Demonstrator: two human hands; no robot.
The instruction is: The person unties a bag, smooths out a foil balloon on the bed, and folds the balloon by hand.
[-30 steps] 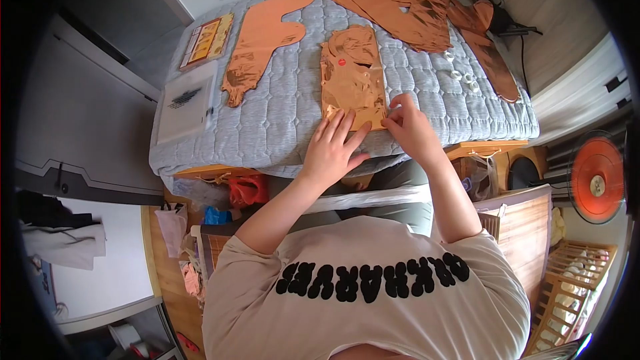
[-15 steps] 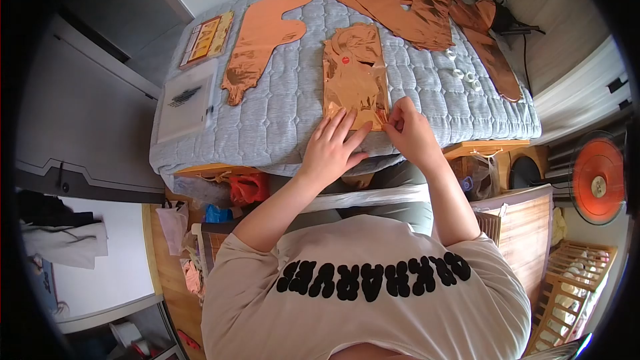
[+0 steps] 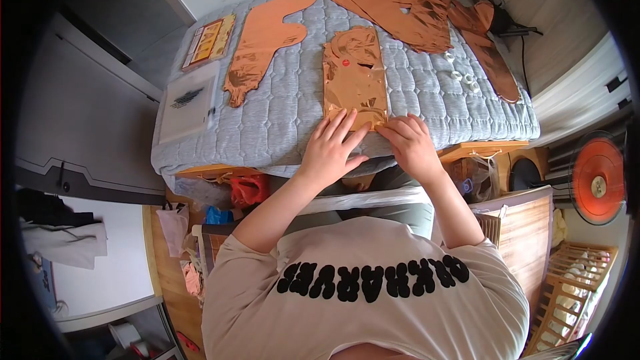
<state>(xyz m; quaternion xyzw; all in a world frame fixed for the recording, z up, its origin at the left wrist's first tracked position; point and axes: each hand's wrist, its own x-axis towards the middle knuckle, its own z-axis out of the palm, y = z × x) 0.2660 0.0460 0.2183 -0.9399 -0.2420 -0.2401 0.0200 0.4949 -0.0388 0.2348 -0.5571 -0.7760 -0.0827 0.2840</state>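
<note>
A flat, shiny copper-coloured foil balloon in a clear plastic packet [image 3: 355, 83], with a small red round sticker, lies on the quilted mattress before me. My left hand [image 3: 331, 143] rests palm down across the packet's near end, fingers spread. At its near right corner is my right hand [image 3: 412, 143], fingers stretched out and fingertips touching the edge. To the left lies a flat foil balloon [image 3: 261, 40], uninflated. Another large foil balloon [image 3: 413, 17] lies at the far right, with a narrower foil piece [image 3: 490, 53] beside it.
Small white tape rolls [image 3: 457, 76] sit on the mattress [image 3: 280, 133] at the right. On the left are a yellow-red printed packet [image 3: 208, 41] and a clear pouch holding dark slim items [image 3: 189, 100]. Black cables [image 3: 510, 23] lie at the back right. A red fan [image 3: 597, 177] stands at right.
My right hand has turned from a pinch at the packet's corner to fingers laid out flatter over it. My left hand has stayed in place on the packet.
</note>
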